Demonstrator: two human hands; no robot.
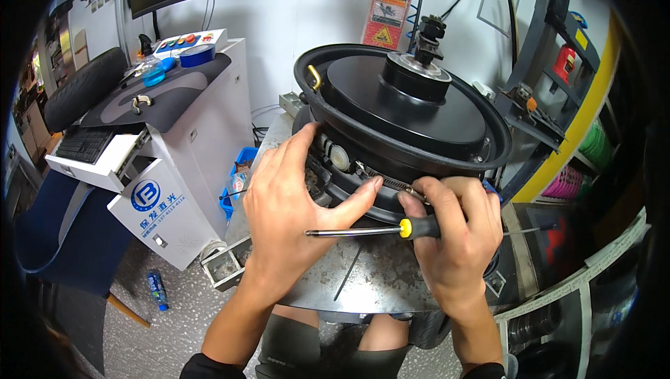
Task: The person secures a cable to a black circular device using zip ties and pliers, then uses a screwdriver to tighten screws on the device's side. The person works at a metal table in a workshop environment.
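Left fingers (299,150) spread, right fingers (462,201) curled round screwdriver (406,228)

The person wore black sleeves (213,367) and dark shorts (289,343); the left hand (279,204) and right hand (457,239) were bare.
Plain and unpatterned where they showed at the near edge, the sleeves ended on the forearms (241,323), the left one showing more fully than the right, and the arms were bare from there to the fingertips. Between them, the shorts looked a greyish green, with small pale lettering on the left leg, too small to make out; beyond the hems, on the far side, the legs (385,332) were bare.
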